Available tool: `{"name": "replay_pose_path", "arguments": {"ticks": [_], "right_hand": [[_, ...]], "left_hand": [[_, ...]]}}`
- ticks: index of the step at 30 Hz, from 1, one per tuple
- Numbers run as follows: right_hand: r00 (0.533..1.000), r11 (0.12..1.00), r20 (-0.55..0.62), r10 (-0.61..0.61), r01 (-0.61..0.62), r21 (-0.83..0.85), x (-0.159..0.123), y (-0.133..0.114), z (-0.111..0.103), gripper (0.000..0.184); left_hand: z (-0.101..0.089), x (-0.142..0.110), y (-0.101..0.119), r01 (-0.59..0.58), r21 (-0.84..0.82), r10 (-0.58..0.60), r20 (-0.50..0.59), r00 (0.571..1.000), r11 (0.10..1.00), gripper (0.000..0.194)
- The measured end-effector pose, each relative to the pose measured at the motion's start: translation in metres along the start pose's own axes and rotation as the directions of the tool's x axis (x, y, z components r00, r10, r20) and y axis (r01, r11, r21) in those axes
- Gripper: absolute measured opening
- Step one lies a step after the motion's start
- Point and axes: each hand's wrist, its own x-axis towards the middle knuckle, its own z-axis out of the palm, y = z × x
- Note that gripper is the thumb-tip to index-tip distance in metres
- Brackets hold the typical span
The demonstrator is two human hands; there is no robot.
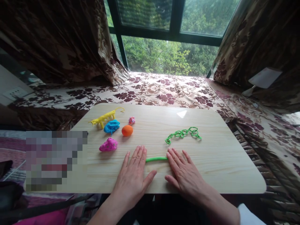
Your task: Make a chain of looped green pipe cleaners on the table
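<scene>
Two hands, apart from each other, lay flat, fingers extended: the left hand (134,175) covered the left end of a green roll (156,159), the right hand (185,172) its right end. The roll lay near the table's (215,162) front edge. Toward the back left corner were a yellow figure (104,117), a blue piece (112,126), a pink piece (108,144), an orange ball (127,131) and a small pink-and-white ball (131,120). A green chain (184,133) lay beyond the right hand.
</scene>
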Motion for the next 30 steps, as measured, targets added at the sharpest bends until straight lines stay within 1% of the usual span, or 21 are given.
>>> {"name": "replay_pose_path", "arguments": {"ticks": [3,6,8,10,12,14,16,18,21,22,24,27,29,30], "right_hand": [[1.000,1.000,0.020,0.006,-0.007,0.018,0.012,0.005,-0.016,0.055],[1.000,1.000,-0.005,-0.009,0.009,0.029,0.019,-0.002,-0.023,0.052],[0.998,0.997,0.003,-0.063,0.063,0.054,0.023,-0.011,-0.019,0.050],[0.996,0.993,0.017,-0.093,0.092,0.075,0.022,-0.020,-0.013,0.050],[0.992,0.990,0.034,-0.119,0.116,0.081,0.014,-0.025,-0.008,0.051],[0.982,0.981,0.054,-0.180,0.175,0.080,0.002,-0.027,-0.004,0.052],[0.970,0.971,0.065,-0.232,0.227,0.076,-0.004,-0.027,-0.002,0.053],[0.978,0.978,0.052,-0.200,0.197,0.061,0.003,-0.026,0.001,0.055],[0.997,0.997,0.009,-0.070,0.070,0.032,0.025,-0.024,0.003,0.056],[0.999,0.999,-0.001,-0.047,0.047,0.025,0.030,-0.024,0.003,0.055],[0.998,0.998,-0.001,-0.060,0.060,0.019,0.029,-0.024,0.003,0.056],[0.989,0.989,0.025,-0.146,0.145,0.029,0.014,-0.027,0.003,0.061],[0.988,0.988,0.031,-0.154,0.153,0.036,0.011,-0.028,0.004,0.062],[0.991,0.991,0.029,-0.132,0.131,0.036,0.014,-0.028,0.005,0.061]], "left_hand": [[-0.002,0.011,-0.002,-0.025,-0.001,0.025,-0.008,1.000,1.000,0.073],[-0.007,0.013,0.000,-0.039,-0.005,0.039,-0.014,0.999,0.999,0.074],[-0.010,0.013,0.004,-0.040,-0.017,0.040,-0.014,0.999,0.999,0.075],[-0.012,0.008,0.006,-0.069,-0.030,0.069,-0.005,0.998,0.997,0.073],[-0.012,-0.003,0.008,-0.123,-0.034,0.123,0.025,0.992,0.992,0.071],[-0.013,-0.017,0.009,-0.192,-0.032,0.194,0.052,0.980,0.981,0.072],[-0.012,-0.024,0.009,-0.232,-0.031,0.233,0.052,0.971,0.972,0.074],[-0.010,-0.018,0.007,-0.201,-0.038,0.203,0.047,0.978,0.979,0.073],[-0.007,0.002,0.004,-0.088,-0.054,0.090,0.041,0.995,0.995,0.070],[-0.006,0.006,0.003,-0.073,-0.057,0.075,0.037,0.996,0.996,0.070],[-0.007,0.005,0.003,-0.094,-0.056,0.096,0.039,0.995,0.994,0.071],[-0.008,-0.011,0.006,-0.179,-0.049,0.182,0.062,0.981,0.983,0.074],[-0.006,-0.013,0.008,-0.179,-0.049,0.182,0.067,0.981,0.983,0.075],[-0.005,-0.010,0.008,-0.157,-0.050,0.160,0.070,0.985,0.986,0.074]]}}
